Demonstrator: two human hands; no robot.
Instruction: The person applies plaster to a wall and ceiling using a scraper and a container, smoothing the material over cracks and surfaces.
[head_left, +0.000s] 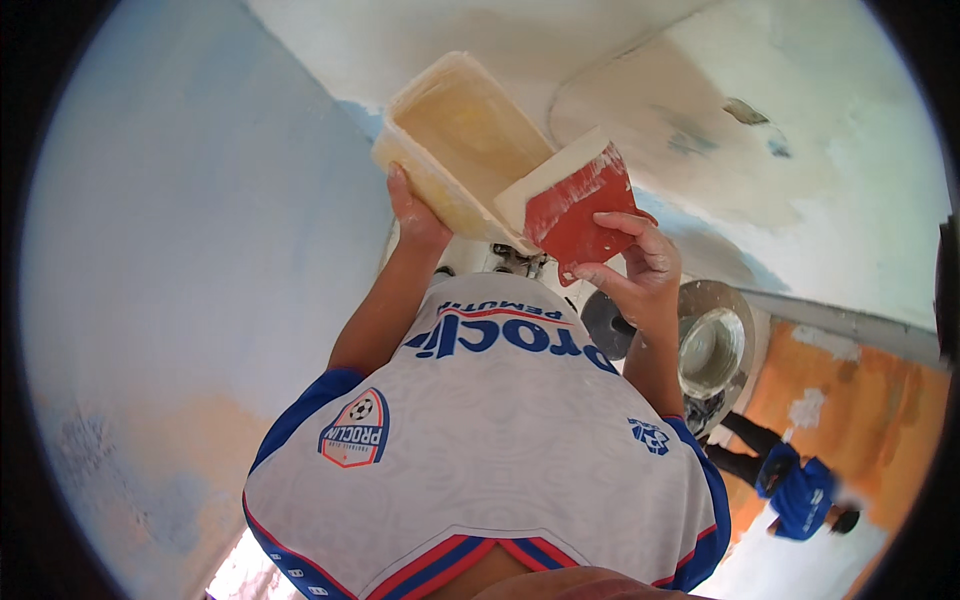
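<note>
A pale blue wall (180, 220) with a patch of fresh cream filler (680, 130) fills the view. The left hand (415, 215) clasps the underside of a cream rectangular tub (460, 140), tilted up. The right hand (640, 265) pinches a red scraper (575, 205) between its fingers (615, 220), blade edge loaded with putty, resting on the tub's rim.

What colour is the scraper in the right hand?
The scraper is red, smeared with pale putty along its edge; the head view shows it.
</note>
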